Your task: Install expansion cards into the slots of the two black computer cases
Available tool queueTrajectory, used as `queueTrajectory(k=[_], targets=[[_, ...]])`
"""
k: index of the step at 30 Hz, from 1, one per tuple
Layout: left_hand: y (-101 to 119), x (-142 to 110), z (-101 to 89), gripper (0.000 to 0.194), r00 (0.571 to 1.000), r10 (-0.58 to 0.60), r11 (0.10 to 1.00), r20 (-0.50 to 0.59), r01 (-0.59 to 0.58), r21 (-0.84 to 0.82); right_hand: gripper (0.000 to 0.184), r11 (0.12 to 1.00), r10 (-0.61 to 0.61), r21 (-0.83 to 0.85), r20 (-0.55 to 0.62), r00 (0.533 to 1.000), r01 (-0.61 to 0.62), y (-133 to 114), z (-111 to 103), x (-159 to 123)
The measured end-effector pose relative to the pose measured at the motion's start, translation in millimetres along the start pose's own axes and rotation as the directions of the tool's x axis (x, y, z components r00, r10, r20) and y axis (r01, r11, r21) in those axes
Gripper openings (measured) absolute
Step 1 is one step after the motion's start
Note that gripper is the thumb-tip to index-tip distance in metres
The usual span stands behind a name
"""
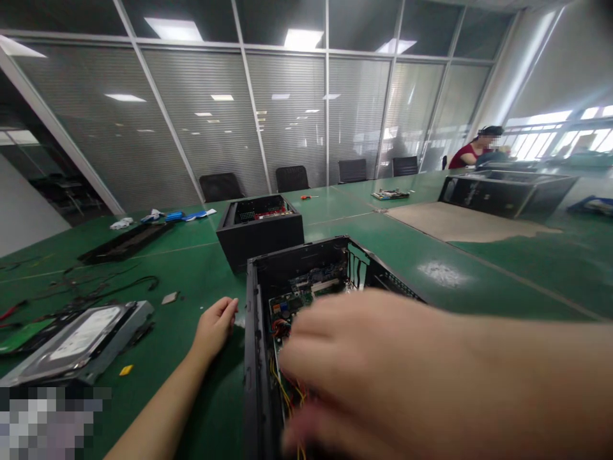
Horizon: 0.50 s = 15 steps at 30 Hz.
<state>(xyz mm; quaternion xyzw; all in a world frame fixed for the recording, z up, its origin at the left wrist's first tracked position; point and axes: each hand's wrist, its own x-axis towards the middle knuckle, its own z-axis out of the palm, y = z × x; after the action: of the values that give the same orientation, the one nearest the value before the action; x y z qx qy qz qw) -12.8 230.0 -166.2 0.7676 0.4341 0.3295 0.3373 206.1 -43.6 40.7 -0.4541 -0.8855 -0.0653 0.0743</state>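
The open computer case stands on the green surface, in front of the person, and inside it a circuit board and coloured wires are visible. The right hand is above the opening, with bent fingers; it is blurred, so I cannot tell whether it grasps something. The left hand is loosely clenched, just beside the case's left wall. A hard disk lies farther to the left.
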Motion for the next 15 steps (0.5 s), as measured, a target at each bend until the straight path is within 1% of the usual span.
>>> queueTrajectory(k=[2, 3, 4, 5, 6, 7, 8, 9, 10, 12, 13, 15], targets=[[1, -1, 0.6, 0.037, 1.0, 0.008, 1.0, -0.007, -0.008, 0.002, 0.038, 0.986, 0.13, -0.107, 0.045, 0.99, -0.125, 47, 4, 35], [2, -2, 0.7, 0.038, 1.0, 0.014, 1.0, -0.012, -0.013, 0.007, 0.038, 0.973, 0.168, -0.176, 0.101, 0.981, -0.149, 70, 11, 52], [2, -2, 0.6, 0.038, 1.0, 0.019, 1.0, -0.016, -0.018, 0.016, 0.037, 0.957, 0.209, -0.243, 0.196, 0.958, -0.159, 89, 21, 68], [2, -2, 0.5, 0.039, 1.0, 0.022, 0.999, -0.019, -0.022, 0.025, 0.038, 0.94, 0.265, -0.293, 0.308, 0.914, -0.174, 106, 34, 80], [1, -2, 0.4, 0.039, 0.999, 0.024, 0.999, -0.021, -0.023, 0.032, 0.039, 0.925, 0.319, -0.331, 0.414, 0.852, -0.186, 119, 48, 91], [0, -2, 0.4, 0.039, 0.999, 0.024, 0.999, -0.021, -0.023, 0.039, 0.04, 0.911, 0.366, -0.36, 0.49, 0.791, -0.198, 128, 62, 98], [-1, -2, 0.6, 0.039, 0.999, 0.024, 0.999, -0.021, -0.023, 0.043, 0.041, 0.897, 0.408, -0.382, 0.527, 0.745, -0.221, 134, 77, 103], [-3, -2, 0.9, 0.039, 0.999, 0.026, 0.999, -0.018, -0.026, 0.046, 0.04, 0.884, 0.442, -0.396, 0.53, 0.724, -0.249, 137, 90, 105], [-4, -2, 1.4, 0.039, 0.999, 0.033, 0.998, -0.012, -0.032, 0.049, 0.039, 0.871, 0.468, -0.403, 0.504, 0.726, -0.281, 139, 102, 107], [-6, -1, 2.7, 0.038, 0.998, 0.056, 0.997, 0.003, -0.056, 0.056, 0.034, 0.851, 0.499, -0.401, 0.417, 0.76, -0.339, 139, 120, 107], [-7, -1, 3.4, 0.037, 0.998, 0.066, 0.996, 0.011, -0.066, 0.054, 0.031, 0.846, 0.504, -0.4, 0.381, 0.775, -0.354, 139, 125, 107], [-7, 0, 4.6, 0.037, 0.997, 0.068, 0.997, 0.027, -0.069, 0.037, 0.025, 0.851, 0.486, -0.397, 0.347, 0.802, -0.344, 141, 130, 107]])
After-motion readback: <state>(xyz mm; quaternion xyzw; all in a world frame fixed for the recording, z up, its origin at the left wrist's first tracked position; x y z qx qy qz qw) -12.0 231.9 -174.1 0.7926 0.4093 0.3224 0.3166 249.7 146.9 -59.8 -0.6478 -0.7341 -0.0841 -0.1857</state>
